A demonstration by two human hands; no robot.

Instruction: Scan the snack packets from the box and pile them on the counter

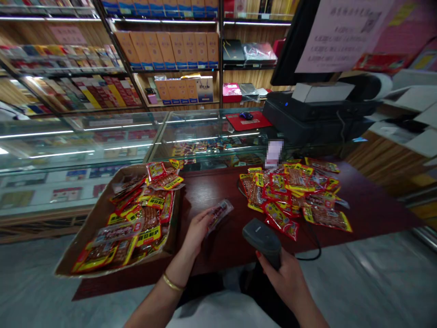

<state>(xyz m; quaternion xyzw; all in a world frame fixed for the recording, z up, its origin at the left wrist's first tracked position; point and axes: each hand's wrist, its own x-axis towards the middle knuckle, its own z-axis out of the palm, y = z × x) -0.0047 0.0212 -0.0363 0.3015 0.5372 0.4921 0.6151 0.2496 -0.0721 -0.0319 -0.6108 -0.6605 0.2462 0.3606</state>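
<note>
Pinched in my left hand [197,231] is a small clear snack packet [221,212], held just above the dark red table. My right hand [285,275] is wrapped round the handle of a grey barcode scanner [261,237], whose head points toward the packet. To the left, an open cardboard box [175,218] holds many red and yellow snack packets [150,216]. On the right side of the table lies a loose pile of similar packets [283,184]. A black cable runs out beside the pile.
Behind the table [201,182] stands a glass display counter [119,132]. On it sit a red mouse pad [248,121] with a mouse [246,115] and a black checkout machine [307,114]. A small card stand [274,154] is behind the pile. Shelves of boxes [170,49] line the back wall.
</note>
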